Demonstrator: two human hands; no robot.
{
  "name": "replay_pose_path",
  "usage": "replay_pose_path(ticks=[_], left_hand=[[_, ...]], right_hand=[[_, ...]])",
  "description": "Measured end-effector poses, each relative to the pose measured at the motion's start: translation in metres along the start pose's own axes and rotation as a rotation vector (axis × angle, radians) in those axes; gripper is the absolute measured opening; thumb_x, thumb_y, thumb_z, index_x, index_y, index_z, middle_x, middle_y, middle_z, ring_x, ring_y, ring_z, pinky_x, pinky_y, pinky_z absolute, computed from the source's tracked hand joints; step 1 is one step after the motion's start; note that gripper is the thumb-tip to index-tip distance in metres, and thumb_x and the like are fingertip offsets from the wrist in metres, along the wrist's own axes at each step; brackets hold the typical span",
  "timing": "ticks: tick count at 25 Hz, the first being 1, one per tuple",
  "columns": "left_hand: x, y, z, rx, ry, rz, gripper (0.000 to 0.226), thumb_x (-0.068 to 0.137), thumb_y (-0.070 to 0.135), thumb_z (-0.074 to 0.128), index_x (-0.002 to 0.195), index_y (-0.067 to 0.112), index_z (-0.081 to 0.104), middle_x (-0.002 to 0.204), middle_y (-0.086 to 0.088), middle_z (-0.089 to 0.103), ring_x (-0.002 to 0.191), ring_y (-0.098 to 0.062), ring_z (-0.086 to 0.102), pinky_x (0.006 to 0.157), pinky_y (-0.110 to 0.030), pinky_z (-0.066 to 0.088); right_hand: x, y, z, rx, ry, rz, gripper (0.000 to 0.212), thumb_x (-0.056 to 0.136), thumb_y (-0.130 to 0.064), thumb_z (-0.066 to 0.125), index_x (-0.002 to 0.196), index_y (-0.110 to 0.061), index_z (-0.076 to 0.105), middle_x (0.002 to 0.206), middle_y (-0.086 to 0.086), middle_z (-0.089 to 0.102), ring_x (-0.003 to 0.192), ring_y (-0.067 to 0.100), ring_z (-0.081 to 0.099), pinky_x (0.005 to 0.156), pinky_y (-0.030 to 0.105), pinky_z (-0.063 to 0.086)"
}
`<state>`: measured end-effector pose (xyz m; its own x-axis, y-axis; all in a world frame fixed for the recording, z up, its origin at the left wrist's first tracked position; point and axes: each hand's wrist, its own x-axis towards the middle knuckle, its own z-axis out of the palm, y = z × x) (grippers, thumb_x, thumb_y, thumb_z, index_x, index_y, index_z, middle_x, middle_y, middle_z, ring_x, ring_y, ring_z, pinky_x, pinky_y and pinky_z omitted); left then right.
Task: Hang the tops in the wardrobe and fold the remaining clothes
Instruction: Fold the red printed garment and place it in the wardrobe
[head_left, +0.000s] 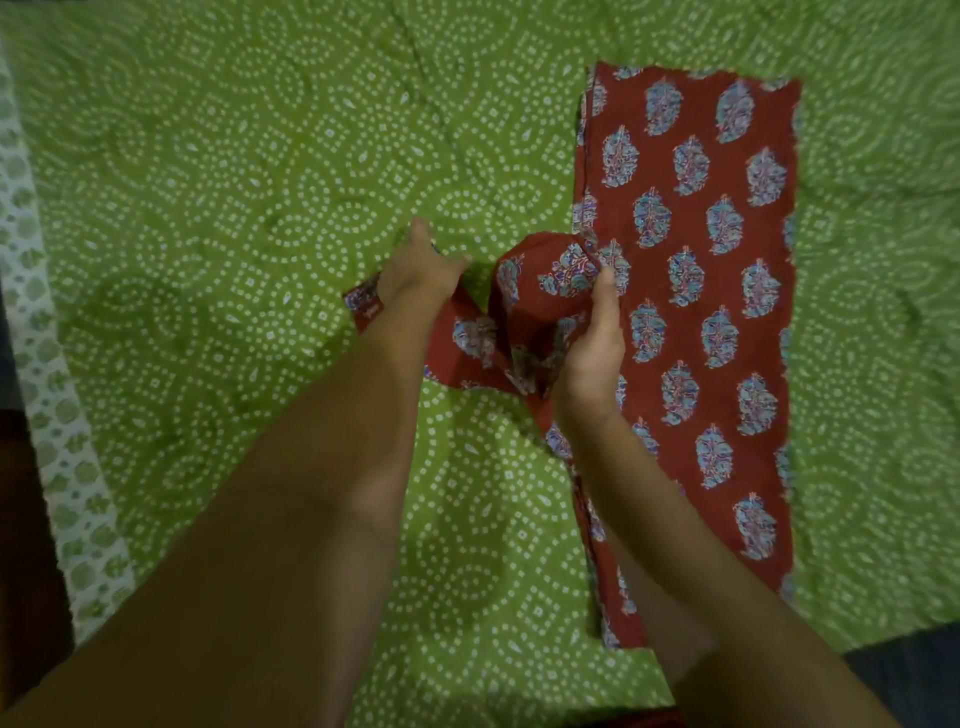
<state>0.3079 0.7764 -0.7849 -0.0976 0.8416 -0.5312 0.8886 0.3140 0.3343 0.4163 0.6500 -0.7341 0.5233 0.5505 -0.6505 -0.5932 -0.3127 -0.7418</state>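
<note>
My right hand (589, 338) has a closed grip on a bunched flap of the red printed garment (696, 291); my left hand (421, 270) pinches its far end, out to the left. The long panel lies flat just right of my grip, on the green bedspread (234, 208). Folding is underway, unfinished (no wardrobe visible).

A bed fills the frame, spread with a green sheet (249, 208) dotted in white rings. Down the left edge runs its pale border (57, 441) with green motifs. Right of centre a red printed garment (701, 291) lies flat and lengthwise on the sheet, one flap bunched up at centre.
</note>
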Motion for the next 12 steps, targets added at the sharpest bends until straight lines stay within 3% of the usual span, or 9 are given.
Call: replay_pose_path(ticks=[2,4,7,10,12], left_hand=[[0.01,0.006,0.001,0.077,0.008,-0.014,0.05,0.09,0.052,0.054,0.122,0.014,0.05,0.12,-0.009,0.061,0.108,-0.03,0.059,0.072,-0.033,0.039],[0.005,0.001,-0.007,0.028,0.102,-0.05,0.058,0.093,0.061,0.039,0.098,0.008,0.063,0.097,-0.011,0.069,0.09,-0.027,0.065,0.062,-0.03,0.041],[-0.032,-0.04,-0.03,-0.125,0.3,0.039,0.06,0.091,0.059,0.045,0.065,0.008,0.061,0.063,-0.007,0.062,0.064,-0.024,0.06,0.063,-0.03,0.043],[-0.097,-0.102,-0.048,-0.082,0.368,0.111,0.048,0.084,0.045,0.065,0.06,0.004,0.059,0.055,-0.007,0.057,0.06,-0.026,0.059,0.059,-0.027,0.034],[-0.139,-0.142,-0.045,-0.226,0.294,0.043,0.03,0.079,0.026,0.076,0.07,0.008,0.055,0.055,0.002,0.054,0.054,-0.008,0.057,0.053,-0.019,0.035]], right_hand=[[0.002,-0.004,-0.003,0.007,-0.029,-0.061,0.069,0.084,-0.056,0.054,0.133,-0.008,0.054,0.133,0.003,0.059,0.124,0.014,0.054,0.111,0.038,0.037],[-0.002,-0.012,-0.003,-0.008,-0.055,-0.092,0.054,0.097,-0.043,0.046,0.135,-0.006,0.052,0.134,0.003,0.057,0.123,0.011,0.054,0.111,0.032,0.037],[-0.016,-0.022,0.001,-0.03,-0.018,-0.179,0.042,0.102,-0.033,0.038,0.137,-0.01,0.048,0.117,-0.023,0.055,0.103,-0.014,0.052,0.1,0.008,0.036],[-0.036,-0.021,0.007,-0.016,-0.046,-0.26,0.019,0.098,-0.035,0.044,0.114,-0.03,0.055,0.106,-0.03,0.05,0.1,-0.016,0.052,0.103,0.014,0.036],[-0.051,-0.013,0.011,-0.089,-0.106,-0.334,0.015,0.099,-0.027,0.044,0.108,-0.034,0.053,0.109,-0.027,0.052,0.102,-0.017,0.053,0.099,0.011,0.036]])
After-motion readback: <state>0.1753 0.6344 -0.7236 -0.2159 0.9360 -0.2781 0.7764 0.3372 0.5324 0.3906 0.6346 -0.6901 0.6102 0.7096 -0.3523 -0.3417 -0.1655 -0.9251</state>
